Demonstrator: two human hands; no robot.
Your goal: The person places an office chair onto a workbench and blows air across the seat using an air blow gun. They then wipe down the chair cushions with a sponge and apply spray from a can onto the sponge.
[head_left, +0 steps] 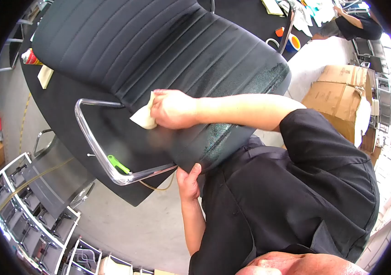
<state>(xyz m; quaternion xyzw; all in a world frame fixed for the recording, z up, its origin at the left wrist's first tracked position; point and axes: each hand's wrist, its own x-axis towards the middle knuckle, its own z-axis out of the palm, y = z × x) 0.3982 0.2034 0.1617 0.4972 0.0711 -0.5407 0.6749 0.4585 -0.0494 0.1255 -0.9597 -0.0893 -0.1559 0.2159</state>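
A black ribbed chair (159,55) lies on a dark table (62,101), with wet-looking, shiny patches on its seat near my body. My right hand (173,109) is closed round a cream cloth (144,117), over the side of the chair near the chrome armrest (95,137). At the seat's near corner my left hand (189,181) grips the edge; its thumb shows and the other fingers are partly hidden. Beyond the armrest lies a green-handled tool (118,164).
A can (29,57) and a pale block (45,76) sit at the table's left. Tape rolls (292,43) lie at the back right. Cardboard boxes (337,96) stand right. Another person (360,25) is at the upper right. Stacked chair frames (44,211) stand lower left.
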